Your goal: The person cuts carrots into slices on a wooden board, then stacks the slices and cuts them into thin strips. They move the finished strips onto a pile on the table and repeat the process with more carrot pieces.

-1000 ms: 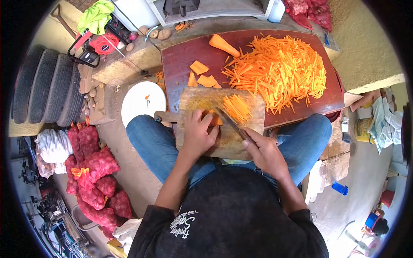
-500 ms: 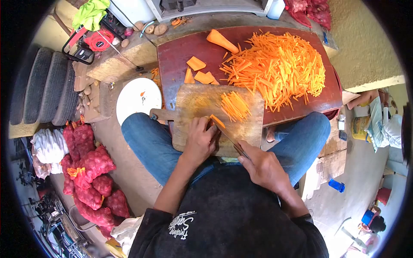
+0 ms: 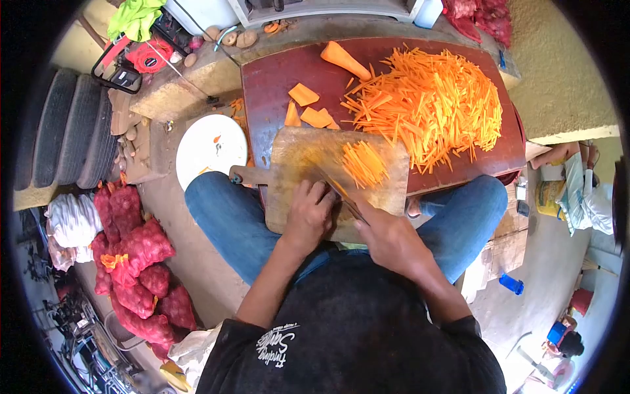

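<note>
Covering carrot piece now, left hand [image 3: 308, 213]; knife [image 3: 341, 194] shifted forward on board [image 3: 295, 164].

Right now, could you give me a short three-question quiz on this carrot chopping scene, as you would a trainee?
1. True or false: the big pile of carrot strips lies on the wooden cutting board.
2. Which of the hands holds the knife? A) left hand B) right hand
3. Fill in: the white plate lies on the person's ____ side.

Key: 1. False; it lies on the dark red tabletop, and only a small batch of strips is on the board. 2. B. 3. Left.
</note>
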### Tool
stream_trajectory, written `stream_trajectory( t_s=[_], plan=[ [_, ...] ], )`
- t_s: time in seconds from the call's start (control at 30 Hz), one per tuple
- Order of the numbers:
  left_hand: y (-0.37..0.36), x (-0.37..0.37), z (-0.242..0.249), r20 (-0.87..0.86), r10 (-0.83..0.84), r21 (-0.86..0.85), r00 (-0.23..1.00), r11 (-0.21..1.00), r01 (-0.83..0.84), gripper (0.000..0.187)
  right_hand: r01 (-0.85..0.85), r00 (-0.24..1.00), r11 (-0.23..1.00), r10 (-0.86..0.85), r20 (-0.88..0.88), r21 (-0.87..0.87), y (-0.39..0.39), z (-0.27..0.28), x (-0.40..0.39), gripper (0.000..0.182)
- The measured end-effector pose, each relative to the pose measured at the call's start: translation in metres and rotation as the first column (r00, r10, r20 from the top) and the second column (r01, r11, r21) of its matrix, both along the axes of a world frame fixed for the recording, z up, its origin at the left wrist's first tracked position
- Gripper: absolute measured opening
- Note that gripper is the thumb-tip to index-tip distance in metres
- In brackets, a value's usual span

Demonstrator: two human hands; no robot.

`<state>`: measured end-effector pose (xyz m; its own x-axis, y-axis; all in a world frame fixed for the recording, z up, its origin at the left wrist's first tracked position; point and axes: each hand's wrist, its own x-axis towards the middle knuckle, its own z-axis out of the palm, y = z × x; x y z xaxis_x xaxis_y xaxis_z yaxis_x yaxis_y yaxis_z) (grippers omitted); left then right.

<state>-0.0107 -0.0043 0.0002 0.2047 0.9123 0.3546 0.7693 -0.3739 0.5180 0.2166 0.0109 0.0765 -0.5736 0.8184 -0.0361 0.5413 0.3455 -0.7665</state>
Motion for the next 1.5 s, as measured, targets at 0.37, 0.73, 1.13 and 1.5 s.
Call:
stream_trajectory(
  t_s=[0.37,0.73,1.13,1.5],
  plan=[
    [-0.002,-0.002,0.001,0.008,-0.005,-0.006,1.0,1.0,0.005,0.026,0.006,1.0,0.997,-0.004,0.027,-0.073,-0.001,-0.01,-0.005,0.051],
    [-0.001,0.002,-0.003,0.054,0.01,0.042,0.999,0.999,-0.013,0.025,-0.024,0.999,0.998,0.023,0.03,0.053,0.0,-0.013,-0.01,0.05],
    [-0.003,0.0,-0.007,0.03,0.011,0.045,0.999,0.999,-0.012,0.024,-0.015,0.998,1.0,0.014,0.069,0.013,-0.001,-0.006,-0.014,0.049],
    [-0.005,0.004,-0.007,0.037,0.056,0.066,0.998,0.996,-0.058,0.019,-0.013,0.995,1.0,0.014,0.095,-0.016,-0.006,-0.004,-0.009,0.045]
  ],
)
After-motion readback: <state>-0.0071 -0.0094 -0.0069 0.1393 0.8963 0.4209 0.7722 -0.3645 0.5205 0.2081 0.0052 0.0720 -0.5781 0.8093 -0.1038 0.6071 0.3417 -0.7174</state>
